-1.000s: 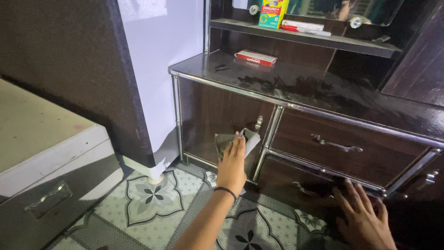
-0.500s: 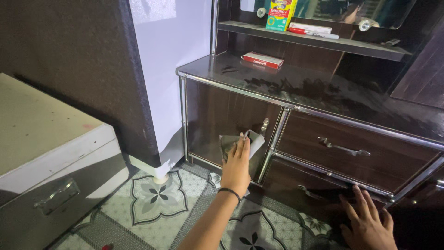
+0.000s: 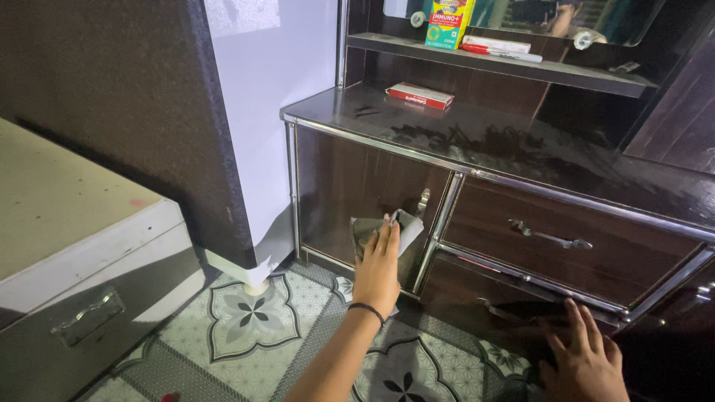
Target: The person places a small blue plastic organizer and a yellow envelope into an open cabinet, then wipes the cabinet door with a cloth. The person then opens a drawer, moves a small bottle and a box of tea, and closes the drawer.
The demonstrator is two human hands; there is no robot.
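— Two hands are seen at a dark wooden cabinet (image 3: 521,160) with chrome trim; its glossy tabletop (image 3: 477,138) is bare apart from a flat red box (image 3: 419,95) near the back.

— And lower down?

— A patterned tile floor (image 3: 253,320) is spread below, with a pale chest (image 3: 67,246) off to the left. The cabinet door (image 3: 350,186) on the left is being worked on; two drawers are stacked to its right, the upper drawer (image 3: 566,238) with a metal handle (image 3: 550,238).

— The left hand?

— The left hand (image 3: 376,272) is pressed flat against the door, fingers extended, and a grey cloth (image 3: 406,227) is pinned under the fingertips rather than clenched. The cloth is held low on the door, just beside the door's small metal pull (image 3: 423,201). A dark band (image 3: 365,307) is worn at that wrist.

— And the right?

— The right hand (image 3: 588,361) is laid open, fingers spread, on the front of the lower drawer (image 3: 477,286); nothing is held in its grip.
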